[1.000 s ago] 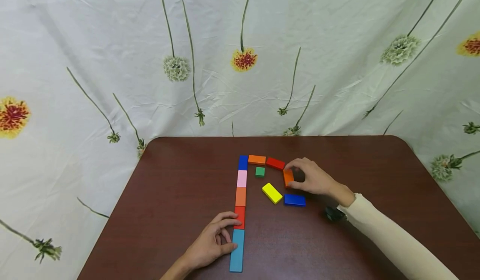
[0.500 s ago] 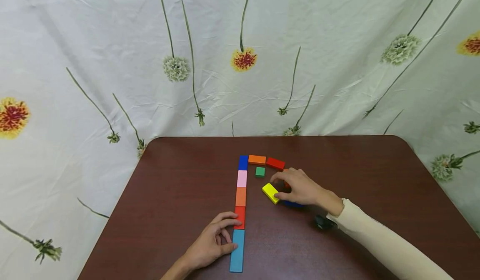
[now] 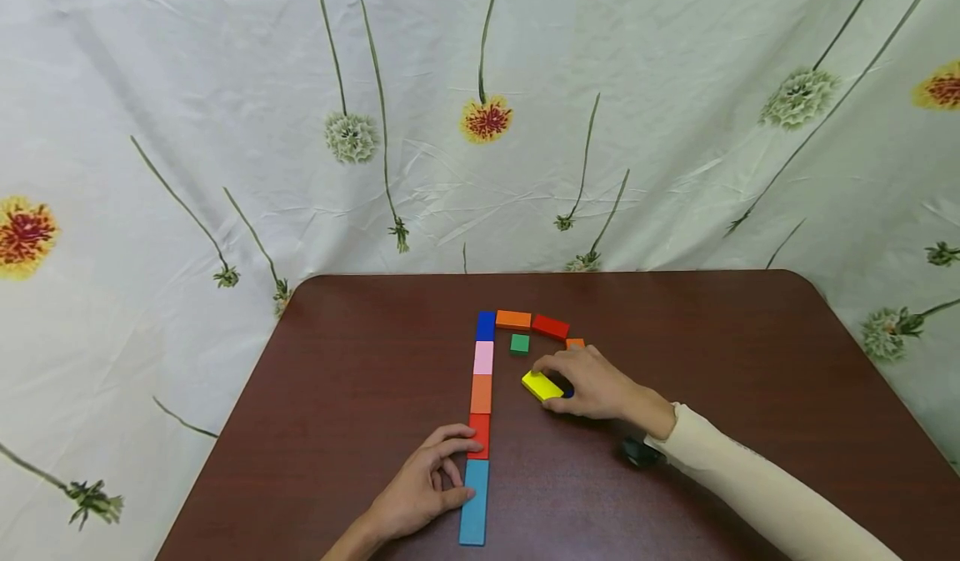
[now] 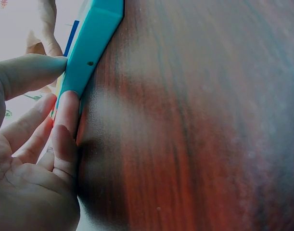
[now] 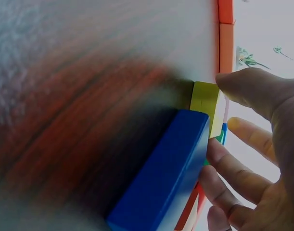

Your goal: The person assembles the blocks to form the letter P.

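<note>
My right hand (image 3: pixel 596 384) pinches a yellow block (image 3: pixel 541 386) between thumb and fingers, low over the table. In the right wrist view the thumb meets one side of it, and a blue block (image 5: pixel 161 168) lies right beside it, mostly hidden by the hand in the head view. My left hand (image 3: pixel 416 486) rests along a straight row of flat blocks, thumb at the long light blue block (image 3: pixel 475 507) and fingertips on the red block (image 3: pixel 480 429). Above these in the row are coral (image 3: pixel 482 394), pink (image 3: pixel 483 358) and dark blue (image 3: pixel 486 326) blocks.
From the row's far end, an orange block (image 3: pixel 513 319), a red block (image 3: pixel 551 326) and a partly covered orange block (image 3: pixel 575 343) curve rightward. A small green block (image 3: pixel 520 344) lies inside the curve. Behind the brown table (image 3: pixel 720 336) hangs a floral cloth (image 3: pixel 420 169).
My right hand has gone from the orange block at the curve's right end down and left to the yellow block, which has turned slightly. My left hand has stayed in place.
</note>
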A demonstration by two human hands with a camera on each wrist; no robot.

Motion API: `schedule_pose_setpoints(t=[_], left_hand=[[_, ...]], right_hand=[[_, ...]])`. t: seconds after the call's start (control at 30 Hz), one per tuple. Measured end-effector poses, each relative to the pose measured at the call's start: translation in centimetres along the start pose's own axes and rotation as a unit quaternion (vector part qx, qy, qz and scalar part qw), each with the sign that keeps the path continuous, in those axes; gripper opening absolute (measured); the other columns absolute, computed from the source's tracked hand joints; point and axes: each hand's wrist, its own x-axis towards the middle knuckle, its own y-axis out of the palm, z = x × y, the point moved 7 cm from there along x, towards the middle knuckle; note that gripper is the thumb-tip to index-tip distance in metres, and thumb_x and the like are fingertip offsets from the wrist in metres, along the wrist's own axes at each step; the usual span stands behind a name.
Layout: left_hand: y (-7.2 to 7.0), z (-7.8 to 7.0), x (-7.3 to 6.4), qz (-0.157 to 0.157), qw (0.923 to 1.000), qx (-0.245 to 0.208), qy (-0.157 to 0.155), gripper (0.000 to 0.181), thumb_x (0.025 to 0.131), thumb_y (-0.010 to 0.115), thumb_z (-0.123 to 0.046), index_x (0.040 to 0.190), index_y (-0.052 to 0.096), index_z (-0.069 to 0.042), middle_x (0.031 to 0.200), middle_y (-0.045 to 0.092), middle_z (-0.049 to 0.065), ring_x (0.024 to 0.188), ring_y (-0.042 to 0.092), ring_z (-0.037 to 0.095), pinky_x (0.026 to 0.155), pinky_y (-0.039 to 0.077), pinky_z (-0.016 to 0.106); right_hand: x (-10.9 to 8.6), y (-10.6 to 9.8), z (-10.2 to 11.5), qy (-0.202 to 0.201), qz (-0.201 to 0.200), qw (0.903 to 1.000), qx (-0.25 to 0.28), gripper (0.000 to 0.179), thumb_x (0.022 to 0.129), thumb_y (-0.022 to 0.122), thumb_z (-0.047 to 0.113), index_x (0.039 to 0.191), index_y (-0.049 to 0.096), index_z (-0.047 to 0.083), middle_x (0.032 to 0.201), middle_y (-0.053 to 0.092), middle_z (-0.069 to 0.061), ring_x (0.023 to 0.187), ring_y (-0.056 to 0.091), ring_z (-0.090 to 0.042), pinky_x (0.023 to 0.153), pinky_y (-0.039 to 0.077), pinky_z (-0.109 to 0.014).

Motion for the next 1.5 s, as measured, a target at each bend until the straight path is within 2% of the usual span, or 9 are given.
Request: schedule_pose_setpoints(t=[0.33,0.6,0.87,1.2,1.33,1.5], left_hand=[[0.0,0.0,-0.1,0.000,1.0000,-0.001,-0.002,0.045,0.087,0.077,-0.010,0.130,0.062,-0.006,0.148,0.042,0.011,0.074,0.057,0.005,0.057,0.046,0.018],[0.0,0.1,-0.2,0.001,1.0000,0.003,-0.009,0.046,0.087,0.077,-0.012,0.130,0.062,-0.008,0.148,0.042,0.010,0.075,0.057,0.005,0.058,0.046,0.018],[0.0,0.1,-0.1,-0.001,0.9999,0.003,-0.010,0.046,0.087,0.078,-0.012,0.130,0.063,-0.009,0.148,0.042,0.009,0.075,0.058,0.006,0.058,0.046,0.019],[0.0,0.0,0.0,-0.001,1.0000,0.009,-0.001,0.045,0.087,0.078,-0.012,0.129,0.063,-0.009,0.147,0.043,0.010,0.075,0.058,0.005,0.058,0.047,0.019],[0.1,0.0,0.0,0.000,0.9999,0.011,-0.005,0.045,0.087,0.078,-0.012,0.129,0.063,-0.008,0.147,0.043,0.010,0.075,0.058,0.006,0.058,0.047,0.019],[0.2,0.0,0.0,0.002,0.9999,0.010,-0.006,0.046,0.087,0.077,-0.012,0.130,0.062,-0.007,0.147,0.042,0.011,0.075,0.057,0.006,0.058,0.047,0.019]], right_hand=[[0.2,0.0,0.5,-0.001,-0.016,0.9997,-0.018,0.033,0.084,0.075,0.025,0.116,0.072,0.017,0.109,0.074,0.002,0.093,0.059,-0.017,0.089,0.045,-0.043],[0.9,-0.5,1.3,-0.016,-0.041,0.9989,-0.014,0.031,0.080,0.074,0.021,0.111,0.076,0.017,0.105,0.076,0.003,0.080,0.049,-0.012,0.074,0.039,-0.030],[1.4,0.1,1.7,-0.011,-0.027,0.9996,0.003,0.031,0.080,0.074,0.022,0.111,0.075,0.017,0.107,0.075,0.003,0.081,0.049,-0.012,0.068,0.040,-0.023],[1.1,0.4,1.6,-0.010,-0.021,0.9997,0.003,0.036,0.082,0.076,0.023,0.118,0.072,0.017,0.113,0.073,0.004,0.084,0.050,-0.012,0.070,0.042,-0.024],[0.6,-0.2,1.3,-0.009,-0.029,0.9995,0.003,0.036,0.081,0.078,0.023,0.116,0.072,0.017,0.112,0.073,0.005,0.088,0.054,-0.014,0.075,0.045,-0.029],[-0.3,-0.8,0.9,-0.002,-0.016,0.9999,0.004,0.033,0.084,0.078,0.026,0.115,0.071,0.017,0.113,0.072,0.004,0.096,0.057,-0.017,0.083,0.045,-0.040]])
